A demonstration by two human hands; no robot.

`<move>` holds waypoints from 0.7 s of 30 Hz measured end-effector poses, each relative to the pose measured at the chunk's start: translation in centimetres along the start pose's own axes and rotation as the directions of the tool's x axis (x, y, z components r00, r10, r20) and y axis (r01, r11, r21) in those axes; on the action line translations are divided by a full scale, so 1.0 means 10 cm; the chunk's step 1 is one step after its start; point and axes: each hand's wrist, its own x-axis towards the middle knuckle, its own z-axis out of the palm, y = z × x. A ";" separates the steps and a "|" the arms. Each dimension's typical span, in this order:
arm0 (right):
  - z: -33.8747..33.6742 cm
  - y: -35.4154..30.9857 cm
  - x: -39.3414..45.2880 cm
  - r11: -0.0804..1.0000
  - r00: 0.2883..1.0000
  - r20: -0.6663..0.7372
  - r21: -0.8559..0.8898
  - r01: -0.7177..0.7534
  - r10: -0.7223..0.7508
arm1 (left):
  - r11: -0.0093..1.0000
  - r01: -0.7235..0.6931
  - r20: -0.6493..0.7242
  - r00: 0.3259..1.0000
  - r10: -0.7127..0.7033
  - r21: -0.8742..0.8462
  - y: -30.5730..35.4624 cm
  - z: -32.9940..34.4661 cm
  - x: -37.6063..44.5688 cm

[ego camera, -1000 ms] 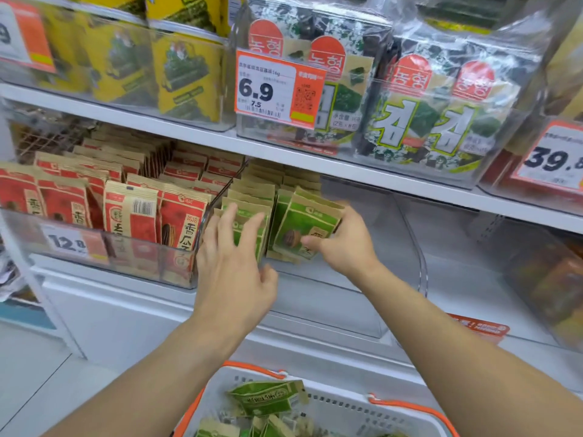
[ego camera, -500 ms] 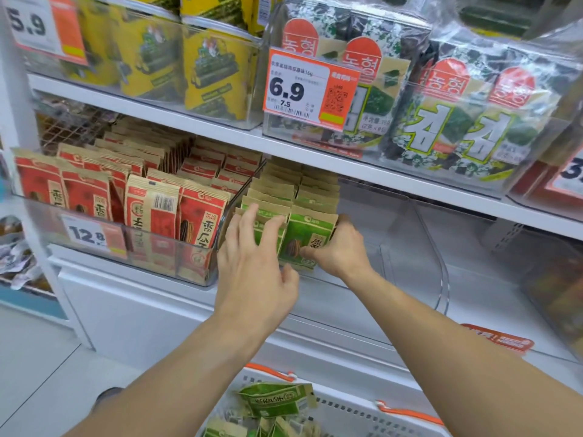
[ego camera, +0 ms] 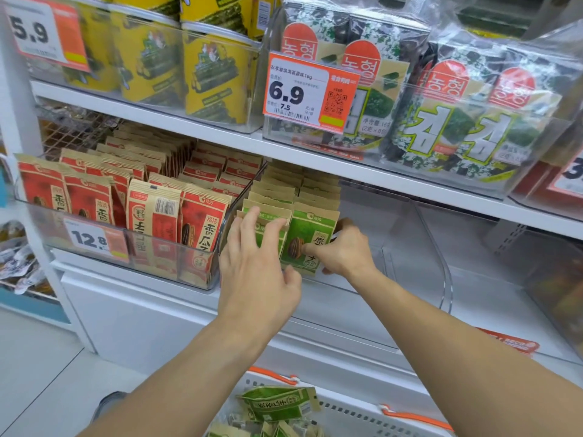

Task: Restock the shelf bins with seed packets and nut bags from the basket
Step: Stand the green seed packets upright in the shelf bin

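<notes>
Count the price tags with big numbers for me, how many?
4: the 5.9 tag top left, 6.9 tag upper middle, 12.8 tag on the red packets' bin, one cut-off tag at right.

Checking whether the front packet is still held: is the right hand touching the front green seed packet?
Touching. The head view shows the right hand pinching the front green seed packet at its right edge, thumb on its face.

Seed packets (ego camera: 310,238) upright in bin (ego camera: 362,279), right of neighbouring packets (ego camera: 202,228); basket (ego camera: 353,411) below shelf (ego camera: 315,159).
</notes>
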 end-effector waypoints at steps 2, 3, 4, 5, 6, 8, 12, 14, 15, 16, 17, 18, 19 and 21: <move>0.01 0.00 0.00 1.000 1.000 0.016 0.009 -0.015 0.015 | 1.000 0.002 -0.002 1.000 -0.002 -0.001 0.00 0.01 0.00; 0.03 -0.01 0.01 1.000 1.000 0.017 0.011 -0.020 0.020 | 1.000 0.003 -0.005 1.000 -0.003 -0.001 0.00 0.01 0.00; 0.04 -0.02 0.00 0.999 0.999 0.016 0.018 -0.028 0.028 | 1.000 0.004 -0.006 1.000 -0.004 0.000 0.00 0.01 0.00; 0.05 -0.02 0.01 0.999 0.999 0.018 0.030 -0.033 0.032 | 1.000 0.005 -0.006 1.000 -0.005 0.002 0.00 0.01 0.00; 0.07 -0.01 0.01 0.998 0.999 0.023 0.047 -0.040 0.039 | 1.000 0.005 -0.006 1.000 -0.005 0.003 0.00 0.02 0.00; 0.08 0.00 0.02 0.996 0.998 0.033 0.073 -0.046 0.044 | 1.000 0.004 -0.005 1.000 -0.004 0.008 0.01 0.02 0.00; -0.01 -0.01 -0.02 0.994 0.999 0.025 0.101 -0.032 0.029 | 1.000 0.006 -0.004 1.000 -0.006 0.009 -0.01 0.00 0.00; -0.07 0.00 -0.04 0.996 1.000 0.021 0.089 -0.025 0.023 | 1.000 0.014 -0.005 1.000 -0.014 0.004 -0.01 -0.02 0.01; -0.09 0.00 -0.05 0.997 1.000 0.018 0.079 -0.019 0.017 | 1.000 0.016 -0.008 1.000 -0.016 0.003 -0.01 -0.03 0.01; -0.10 0.00 -0.06 0.997 1.000 0.018 0.073 -0.014 0.013 | 1.000 0.016 -0.010 1.000 -0.016 0.004 -0.01 -0.03 0.00; -0.11 0.00 -0.08 0.997 1.000 0.027 0.076 -0.009 0.007 | 1.000 0.014 -0.012 1.000 -0.014 0.006 0.00 -0.03 0.00; -0.11 -0.01 -0.08 0.997 0.999 0.043 0.081 -0.010 0.006 | 1.000 0.011 -0.015 1.000 -0.011 0.008 0.00 -0.03 -0.01; -0.13 -0.01 -0.08 0.996 0.998 0.057 0.089 -0.014 0.009 | 1.000 0.008 -0.019 1.000 -0.008 0.010 0.01 -0.03 -0.01; -0.18 -0.02 -0.09 0.995 0.998 0.064 0.094 -0.028 0.022 | 1.000 0.001 -0.027 1.000 0.000 0.011 0.01 -0.02 -0.03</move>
